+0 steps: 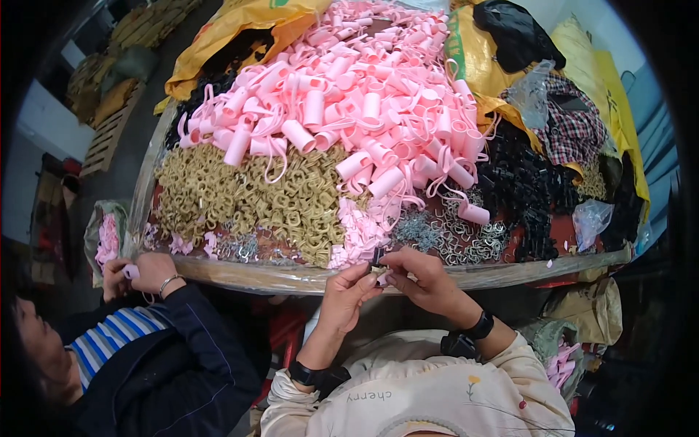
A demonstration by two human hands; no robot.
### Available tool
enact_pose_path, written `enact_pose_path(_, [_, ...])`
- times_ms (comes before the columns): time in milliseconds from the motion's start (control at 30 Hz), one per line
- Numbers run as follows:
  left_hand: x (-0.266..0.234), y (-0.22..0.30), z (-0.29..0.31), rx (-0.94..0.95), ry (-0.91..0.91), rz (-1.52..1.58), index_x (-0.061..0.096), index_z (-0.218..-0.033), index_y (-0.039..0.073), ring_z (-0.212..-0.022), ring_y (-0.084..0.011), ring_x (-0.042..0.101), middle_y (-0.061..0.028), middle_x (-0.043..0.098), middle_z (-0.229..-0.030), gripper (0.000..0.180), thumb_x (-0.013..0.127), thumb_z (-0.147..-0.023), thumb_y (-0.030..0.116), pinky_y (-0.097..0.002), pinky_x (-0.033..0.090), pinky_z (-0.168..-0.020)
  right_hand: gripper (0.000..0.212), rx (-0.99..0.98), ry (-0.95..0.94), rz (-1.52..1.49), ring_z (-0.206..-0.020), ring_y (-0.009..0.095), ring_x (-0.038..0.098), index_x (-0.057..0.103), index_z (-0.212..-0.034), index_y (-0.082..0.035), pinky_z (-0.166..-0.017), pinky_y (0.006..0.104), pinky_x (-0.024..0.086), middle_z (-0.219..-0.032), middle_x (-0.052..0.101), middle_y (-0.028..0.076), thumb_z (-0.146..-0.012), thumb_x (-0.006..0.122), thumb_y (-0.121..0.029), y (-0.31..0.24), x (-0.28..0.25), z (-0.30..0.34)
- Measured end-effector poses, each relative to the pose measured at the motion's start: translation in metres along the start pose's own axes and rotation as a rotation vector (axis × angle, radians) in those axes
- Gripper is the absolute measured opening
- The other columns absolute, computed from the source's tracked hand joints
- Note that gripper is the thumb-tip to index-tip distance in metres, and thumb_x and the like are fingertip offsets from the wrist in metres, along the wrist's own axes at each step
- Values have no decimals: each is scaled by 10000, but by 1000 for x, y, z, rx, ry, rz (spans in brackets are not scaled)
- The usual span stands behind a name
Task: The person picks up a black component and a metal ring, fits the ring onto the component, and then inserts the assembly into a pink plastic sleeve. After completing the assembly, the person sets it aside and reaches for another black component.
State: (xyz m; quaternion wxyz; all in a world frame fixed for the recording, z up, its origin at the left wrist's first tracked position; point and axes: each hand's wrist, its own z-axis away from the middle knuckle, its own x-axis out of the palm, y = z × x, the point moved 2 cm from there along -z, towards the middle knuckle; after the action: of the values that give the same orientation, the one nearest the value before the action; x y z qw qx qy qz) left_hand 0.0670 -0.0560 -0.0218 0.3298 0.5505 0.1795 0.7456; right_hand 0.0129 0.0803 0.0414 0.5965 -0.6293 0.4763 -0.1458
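Observation:
Over the table's near edge, my left hand (341, 297) and my right hand (424, 278) meet with fingertips closed around one small assembly. A small black plastic part (377, 256) sticks up from it, and a tan piece (378, 269) shows below that. A bit of pink shows under my right fingers; how the parts join is hidden. Just beyond my hands lie small flat pink pieces (364, 227), grey metal springs (416, 231) and bent metal hooks (477, 244).
Pink tubes with straps (371, 105) heap across the table. Tan ring-shaped parts (247, 189) lie left, black plastic parts (535, 197) right. Wooden edging (247, 278) borders the front. At left, a co-worker's hands (149, 273) hold a pink piece. An open sack (561, 357) stands right of me.

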Motion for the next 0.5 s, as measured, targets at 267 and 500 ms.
enact_pose_path(267, [31, -7, -14, -157, -70, -48, 499, -1050, -17, -756, -132, 581, -78, 572, -904, 253, 505, -814, 74, -223, 499, -650, 179, -17, 284, 61, -648, 193, 512, 567, -852, -22, -534, 266, 409, -724, 488, 82, -678, 605, -5, 16, -16, 18])
enact_pose_path(500, [44, -21, -24, -229, -158, -56, 499, -1041, -19, -728, -129, 576, -72, 566, -883, 246, 463, -844, 124, -229, 500, -614, 191, -175, 392, 269, -680, 200, 502, 590, -827, -27, -539, 271, 418, -776, 494, 84, -641, 608, 12, 27, -26, 39])
